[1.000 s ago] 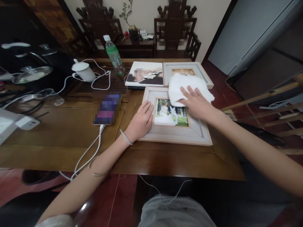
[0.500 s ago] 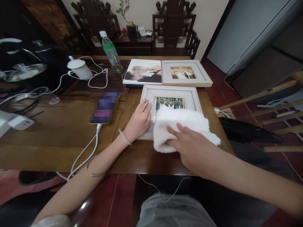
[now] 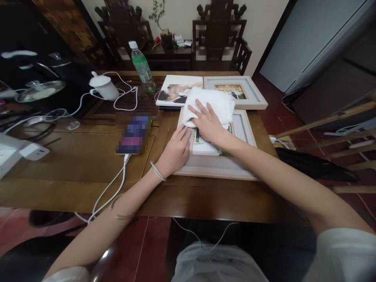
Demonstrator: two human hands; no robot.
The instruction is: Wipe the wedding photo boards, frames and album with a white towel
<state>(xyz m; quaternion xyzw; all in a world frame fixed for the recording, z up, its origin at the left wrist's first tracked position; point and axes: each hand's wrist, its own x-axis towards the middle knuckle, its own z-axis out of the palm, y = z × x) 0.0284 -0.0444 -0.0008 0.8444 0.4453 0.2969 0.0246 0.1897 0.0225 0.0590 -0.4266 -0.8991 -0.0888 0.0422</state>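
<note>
A picture frame (image 3: pixel 217 172) with a pale wooden rim and grey mat lies flat on the table in front of me. My left hand (image 3: pixel 178 150) holds its left border, fingers bent slightly over the rim. A folded white towel (image 3: pixel 219 103) covers the far part of this frame and much of its photo. On top of the towel, my right hand (image 3: pixel 207 121) grips and presses it with fingers spread; the thumb is partly hidden. Beyond, the towel overlaps the near edges of a white photo panel (image 3: pixel 176 87) and a second wooden frame (image 3: pixel 255 92).
Left of the frame lie a phone (image 3: pixel 133 135) and its white cable (image 3: pixel 125 168). Farther back stand a green bottle (image 3: pixel 143 70) and a lidded white cup (image 3: pixel 104 87). A clear cup (image 3: pixel 63 117) lies near a white power strip (image 3: pixel 17 152). The table's front edge (image 3: pixel 205 219) is close to me.
My right hand has pushed the towel away from me and a little left, from the frame's near right part to its far edge. My left hand stays on the border.
</note>
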